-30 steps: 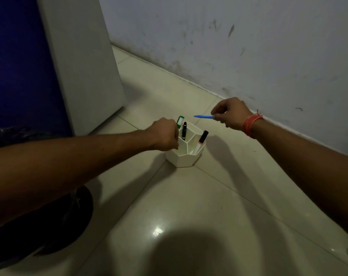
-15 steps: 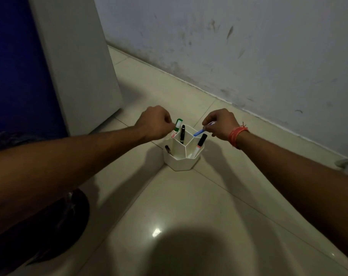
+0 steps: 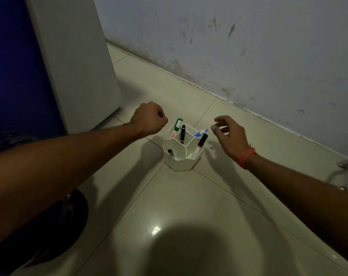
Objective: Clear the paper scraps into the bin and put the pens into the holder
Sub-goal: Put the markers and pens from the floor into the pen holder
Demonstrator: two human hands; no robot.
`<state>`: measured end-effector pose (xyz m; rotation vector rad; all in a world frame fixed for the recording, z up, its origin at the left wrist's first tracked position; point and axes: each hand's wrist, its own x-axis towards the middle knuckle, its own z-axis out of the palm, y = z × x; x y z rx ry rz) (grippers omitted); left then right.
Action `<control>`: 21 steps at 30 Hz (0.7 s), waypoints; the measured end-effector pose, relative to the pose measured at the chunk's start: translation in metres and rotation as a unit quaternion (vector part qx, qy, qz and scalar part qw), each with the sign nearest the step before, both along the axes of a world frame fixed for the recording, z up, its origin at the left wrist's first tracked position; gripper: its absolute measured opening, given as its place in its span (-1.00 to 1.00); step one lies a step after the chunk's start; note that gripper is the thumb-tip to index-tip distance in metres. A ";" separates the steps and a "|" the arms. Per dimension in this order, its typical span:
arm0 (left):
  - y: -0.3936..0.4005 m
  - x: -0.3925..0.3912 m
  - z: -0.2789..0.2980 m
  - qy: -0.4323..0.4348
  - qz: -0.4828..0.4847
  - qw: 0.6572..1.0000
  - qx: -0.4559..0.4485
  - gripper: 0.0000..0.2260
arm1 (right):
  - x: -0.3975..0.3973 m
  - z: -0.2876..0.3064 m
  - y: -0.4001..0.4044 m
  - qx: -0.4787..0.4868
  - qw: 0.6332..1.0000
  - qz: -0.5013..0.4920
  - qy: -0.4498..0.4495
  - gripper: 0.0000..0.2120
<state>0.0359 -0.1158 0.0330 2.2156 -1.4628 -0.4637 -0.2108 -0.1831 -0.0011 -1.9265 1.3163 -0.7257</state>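
Holder [image 3: 182, 161] sits on the floor tiles [image 3: 169, 206] at frame centre, white, multi-compartment. Inside: green-capped marker [image 3: 177, 127], black pen [image 3: 182, 134], blue pen [image 3: 200, 133], black-capped marker [image 3: 200, 143], small dark pen [image 3: 170, 152]. Left hand [image 3: 149, 118] fisted, empty, upper left of holder. Right hand [image 3: 228, 134] fingers apart, empty, just right of it.

The floor [image 3: 169, 206] has pale glossy tiles with thin joints, and a small glare of light lies on it. The wall [image 3: 248, 46] is bluish-white, scuffed and stained near its base. A grey cabinet [image 3: 75, 62] stands at left beside a dark blue panel [image 3: 14, 66]
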 end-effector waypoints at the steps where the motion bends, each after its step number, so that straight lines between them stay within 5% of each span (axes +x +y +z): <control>1: 0.000 0.001 -0.002 0.000 0.001 1.000 -0.001 -0.80 | -0.004 -0.004 0.009 -0.031 0.999 0.019 0.009 -0.62; 5: -0.004 0.003 -0.013 -0.007 0.009 1.000 0.003 -0.77 | -0.009 -0.023 0.036 -0.110 0.983 0.128 0.066 -0.21; 9: -0.008 0.011 -0.022 -0.024 0.010 0.999 0.023 -0.72 | 0.002 -0.042 0.047 -0.131 0.968 0.169 0.134 -0.03; 21: -0.022 0.016 -0.060 0.049 0.066 0.997 0.012 -0.75 | 0.034 -0.059 0.043 -0.130 0.976 0.149 0.089 -0.33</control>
